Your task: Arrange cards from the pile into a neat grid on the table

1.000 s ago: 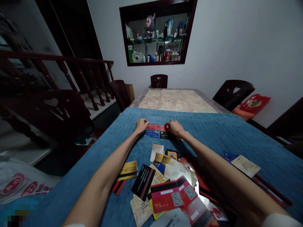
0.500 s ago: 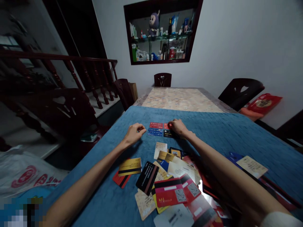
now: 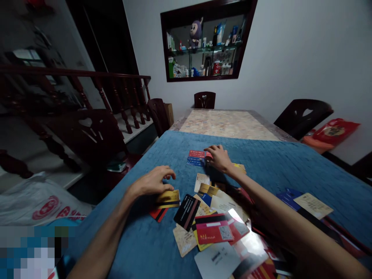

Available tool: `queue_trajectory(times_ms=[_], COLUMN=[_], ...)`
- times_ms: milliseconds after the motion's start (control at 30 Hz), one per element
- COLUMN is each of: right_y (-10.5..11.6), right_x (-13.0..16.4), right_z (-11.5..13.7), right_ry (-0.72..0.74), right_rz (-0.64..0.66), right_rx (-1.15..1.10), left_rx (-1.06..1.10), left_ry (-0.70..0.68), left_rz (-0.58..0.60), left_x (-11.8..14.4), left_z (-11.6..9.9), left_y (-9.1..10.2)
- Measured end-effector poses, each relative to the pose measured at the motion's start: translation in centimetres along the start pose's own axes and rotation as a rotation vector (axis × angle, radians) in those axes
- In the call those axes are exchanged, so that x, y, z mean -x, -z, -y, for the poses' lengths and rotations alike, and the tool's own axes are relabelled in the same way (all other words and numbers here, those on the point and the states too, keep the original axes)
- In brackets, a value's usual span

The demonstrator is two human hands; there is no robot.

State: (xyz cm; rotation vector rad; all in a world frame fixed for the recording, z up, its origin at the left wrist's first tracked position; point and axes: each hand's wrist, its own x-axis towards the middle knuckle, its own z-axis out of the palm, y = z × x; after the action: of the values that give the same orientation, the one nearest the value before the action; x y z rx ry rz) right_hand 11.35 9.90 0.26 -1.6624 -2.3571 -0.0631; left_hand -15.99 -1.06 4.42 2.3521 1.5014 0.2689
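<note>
Cards strewn across blue quilted cloth (image 3: 276, 162) covering near half of long table, marbled top (image 3: 226, 124) left bare toward far edge. Left hand (image 3: 152, 181) palm down, fingers loosely curled and gripping nothing, resting on top edge of gold card with black stripe (image 3: 169, 198), left of main heap and toward left edge of cloth. Red-and-black card (image 3: 158, 214) tucked just beneath gold one. Right hand (image 3: 218, 158) farther out near middle of cloth, fingers spread and pressing flat on small red card (image 3: 208, 155), nothing pinched. Touching that spot on left, red card (image 3: 197, 154) with blue card (image 3: 194, 162) directly below, neatly aligned. Loose overlapping heap (image 3: 215, 217) between forearms toward near edge: black card, magenta card with QR code, white card, beige cards. Tan card (image 3: 313, 204) lying apart toward right edge. Dark wooden chairs (image 3: 302, 116) around table.
</note>
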Motion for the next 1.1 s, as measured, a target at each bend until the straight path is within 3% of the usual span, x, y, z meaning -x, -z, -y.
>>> queue_trajectory(times_ms=[233, 467, 767, 1100], right_y=[1.0, 0.8, 0.3, -0.2], right_x=[4.5, 8.4, 9.2, 9.7], right_z=[5.7, 10.2, 12.0, 12.2], right_ry=[0.206, 0.429, 0.497, 0.539], right_rz=[0.001, 0.122, 0.225, 0.17], right_rx=[-0.142, -0.194, -0.179, -0.126], left_rx=[-0.11, -0.179, -0.214, -0.218], left_ry=[0.055, 0.046, 0.037, 0.009], left_rz=[0.15, 0.249, 0.271, 0.245], left_x=[1.9, 2.0, 1.7, 1.6], left_z=[0.0, -0.1, 0.2, 0.5], left_y=[-0.6, -1.0, -1.3, -1.6])
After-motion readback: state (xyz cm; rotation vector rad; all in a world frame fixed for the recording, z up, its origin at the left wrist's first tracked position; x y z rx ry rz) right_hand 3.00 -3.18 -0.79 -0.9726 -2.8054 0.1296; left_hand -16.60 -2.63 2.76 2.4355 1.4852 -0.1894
